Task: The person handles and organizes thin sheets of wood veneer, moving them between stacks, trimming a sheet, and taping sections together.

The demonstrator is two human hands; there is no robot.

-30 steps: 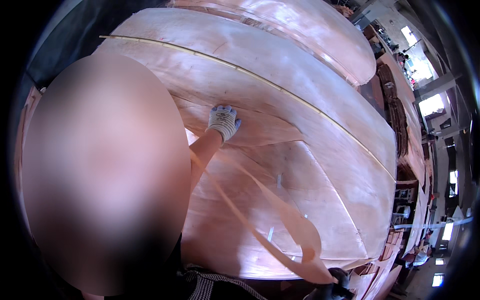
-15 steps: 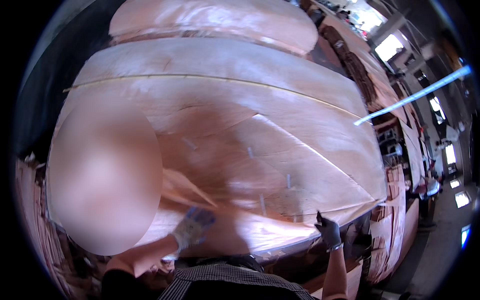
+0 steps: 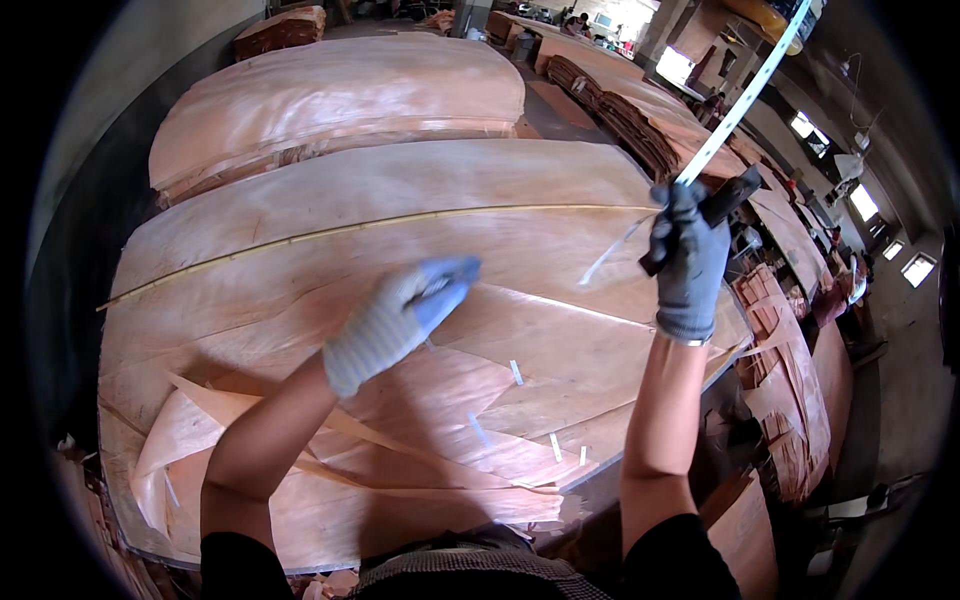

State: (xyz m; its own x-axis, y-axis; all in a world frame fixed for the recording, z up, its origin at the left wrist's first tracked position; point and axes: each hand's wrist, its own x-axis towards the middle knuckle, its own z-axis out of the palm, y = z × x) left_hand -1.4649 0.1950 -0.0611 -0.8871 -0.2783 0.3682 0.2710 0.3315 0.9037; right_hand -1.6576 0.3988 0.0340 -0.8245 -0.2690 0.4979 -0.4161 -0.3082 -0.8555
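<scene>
In a grey glove, my right hand (image 3: 692, 255) is raised over the right side of the veneer stack, closed around a dark bar-shaped tool (image 3: 735, 195) whose kind I cannot make out. Its fingertips also meet the lower end of a long white perforated tape (image 3: 745, 100) that comes down from above. A short loose tail of tape (image 3: 612, 250) dangles beside these fingers. My left hand (image 3: 405, 315), in a striped glove with blue fingers, hovers over the middle, fingertips pressed together; anything between them is hidden. Below lie thin wood veneer sheets (image 3: 540, 390) with several short tape pieces (image 3: 516, 372) on them.
A thin yellowish stick (image 3: 370, 222) lies across the stack. A folded, torn veneer strip (image 3: 190, 425) rests at the near left. Another veneer pile (image 3: 340, 95) stands behind, and more stacked veneer (image 3: 790, 385) is on the right. People work far off at the right.
Both hands have risen from the near edge, the right one up to the hanging tape. The left has let go of the veneer. My view has shifted, and the folded veneer lies flatter.
</scene>
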